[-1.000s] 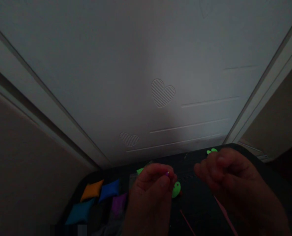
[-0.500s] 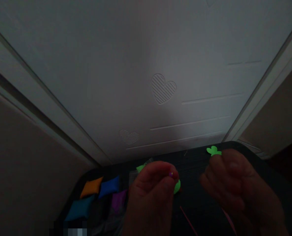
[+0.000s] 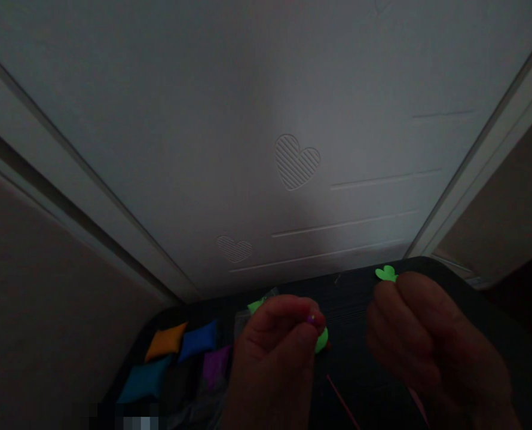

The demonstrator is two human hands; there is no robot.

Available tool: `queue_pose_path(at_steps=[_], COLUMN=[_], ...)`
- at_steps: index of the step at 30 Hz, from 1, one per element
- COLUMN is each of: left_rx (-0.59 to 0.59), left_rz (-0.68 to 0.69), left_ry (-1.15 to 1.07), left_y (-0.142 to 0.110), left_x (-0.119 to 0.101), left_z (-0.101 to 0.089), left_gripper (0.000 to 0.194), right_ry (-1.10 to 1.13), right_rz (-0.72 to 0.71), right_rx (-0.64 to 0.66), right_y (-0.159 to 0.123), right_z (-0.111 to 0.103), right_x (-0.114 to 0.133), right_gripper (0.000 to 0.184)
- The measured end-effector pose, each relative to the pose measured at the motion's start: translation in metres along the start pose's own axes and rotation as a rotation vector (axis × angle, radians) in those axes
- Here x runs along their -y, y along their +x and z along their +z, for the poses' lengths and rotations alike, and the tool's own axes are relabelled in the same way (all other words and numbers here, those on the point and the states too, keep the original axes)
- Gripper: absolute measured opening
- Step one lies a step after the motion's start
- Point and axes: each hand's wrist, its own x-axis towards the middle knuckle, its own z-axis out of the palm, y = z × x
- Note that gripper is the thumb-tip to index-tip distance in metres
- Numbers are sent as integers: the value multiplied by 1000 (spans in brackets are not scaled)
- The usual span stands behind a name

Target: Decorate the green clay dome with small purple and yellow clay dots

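My left hand (image 3: 270, 364) is closed, its thumb and forefinger pinching a small purple piece (image 3: 311, 319) with a pale yellowish speck on it. To its right my right hand (image 3: 436, 340) is raised with the fingers curled together; whatever it may hold is hidden. Just behind my left hand a bright green rounded piece (image 3: 321, 340) shows in part on the dark table. Beyond my right hand's knuckles lies a green lobed shape (image 3: 386, 273), partly covered by the hand.
On the dark table (image 3: 351, 304), orange (image 3: 166, 341), blue (image 3: 198, 341), teal (image 3: 144, 379) and purple (image 3: 216, 365) soft packets lie at the left. A thin pink stick (image 3: 343, 402) lies between my hands. A white door with heart patterns (image 3: 297, 161) rises behind the table.
My right hand has turned a little and its fingertips have shifted slightly left. My left hand keeps its pinch on the purple piece, almost unmoved.
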Motion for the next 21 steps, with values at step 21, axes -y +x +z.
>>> queue_pose_path(at_steps=[21], left_rx=[86], left_rz=[-22], left_ry=[-69], left_y=[1], left_x=[1], left_z=[-5], left_gripper=[12], right_ry=[-43], right_rz=[-45], right_rx=[102], right_y=[3], right_z=[-9], right_x=[-2], right_gripper=[6])
